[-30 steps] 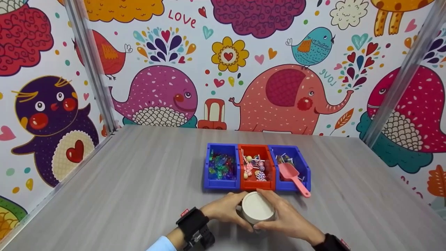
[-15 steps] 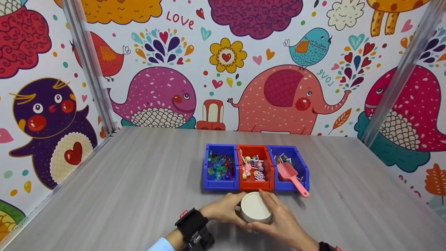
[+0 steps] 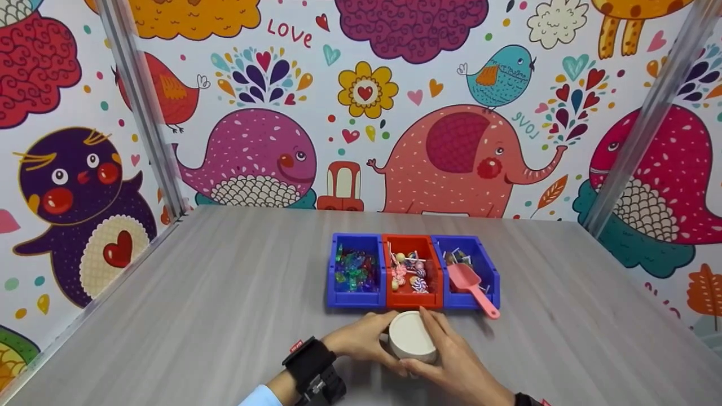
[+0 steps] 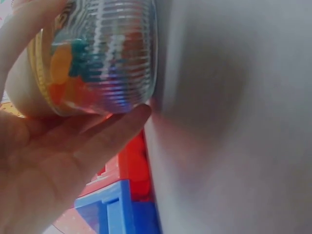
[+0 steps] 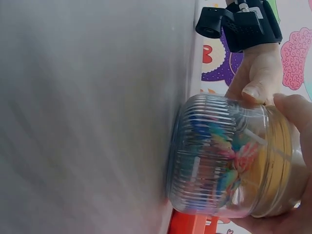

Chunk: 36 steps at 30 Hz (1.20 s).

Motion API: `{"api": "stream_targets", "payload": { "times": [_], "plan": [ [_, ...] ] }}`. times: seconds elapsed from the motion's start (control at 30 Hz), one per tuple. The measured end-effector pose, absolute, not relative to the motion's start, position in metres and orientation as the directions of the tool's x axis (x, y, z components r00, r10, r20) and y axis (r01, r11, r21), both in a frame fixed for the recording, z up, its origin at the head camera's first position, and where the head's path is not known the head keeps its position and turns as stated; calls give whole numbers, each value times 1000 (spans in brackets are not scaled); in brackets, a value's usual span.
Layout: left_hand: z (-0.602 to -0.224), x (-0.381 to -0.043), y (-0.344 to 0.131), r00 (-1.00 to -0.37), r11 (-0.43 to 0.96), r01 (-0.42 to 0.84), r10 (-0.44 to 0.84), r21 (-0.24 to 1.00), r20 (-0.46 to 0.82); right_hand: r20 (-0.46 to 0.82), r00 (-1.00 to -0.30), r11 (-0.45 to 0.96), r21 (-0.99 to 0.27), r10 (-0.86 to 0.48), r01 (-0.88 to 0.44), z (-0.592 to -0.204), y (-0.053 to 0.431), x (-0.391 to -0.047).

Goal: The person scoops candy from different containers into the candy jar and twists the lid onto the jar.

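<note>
A clear ribbed jar [image 5: 209, 161] stands upright on the table, with colourful candies and lollipop sticks showing through its wall. Its cream lid [image 3: 412, 334] sits on top. My left hand [image 3: 364, 339] holds the jar's side, thumb in front and fingers behind; in the left wrist view its fingers [image 4: 114, 136] lie along the jar wall. From the right, my right hand [image 3: 465, 361] grips the lid at its edge, thumb near me and fingers on the far side. Part of the jar is hidden behind both hands and the lid.
Just beyond the jar stand three joined bins: a blue bin [image 3: 356, 299] of shiny gem-like pieces, a red bin [image 3: 414, 301] of lollipops, and another blue bin [image 3: 492, 282] of wrapped sweets. A pink scoop [image 3: 468, 279] lies over that last bin, handle toward me.
My right hand and wrist have turned slightly at the lid and shifted a little toward me. My left hand keeps its hold on the jar. The head view has drifted slightly.
</note>
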<state>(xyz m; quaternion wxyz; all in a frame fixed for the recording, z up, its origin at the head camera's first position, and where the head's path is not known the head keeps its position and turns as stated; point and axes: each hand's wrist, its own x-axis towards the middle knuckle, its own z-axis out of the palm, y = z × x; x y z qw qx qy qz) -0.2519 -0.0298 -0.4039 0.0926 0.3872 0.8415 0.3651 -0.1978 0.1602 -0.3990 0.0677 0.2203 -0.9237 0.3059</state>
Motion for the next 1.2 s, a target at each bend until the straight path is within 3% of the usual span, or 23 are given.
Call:
{"api": "stream_targets", "payload": {
  "times": [0.27,0.57,1.2],
  "plan": [
    [-402,-253,-31,-686,439,577,719,688,116,190,-913,728,-555,-360,-403,-393,158,-198],
    [-403,-251,-31,-699,491,574,711,655,79,260,-814,597,-571,-520,-564,-395,171,-210],
    [-402,-251,-29,-699,494,594,708,635,103,217,-874,667,-575,-435,-475,-393,167,-206]
  ]
}}
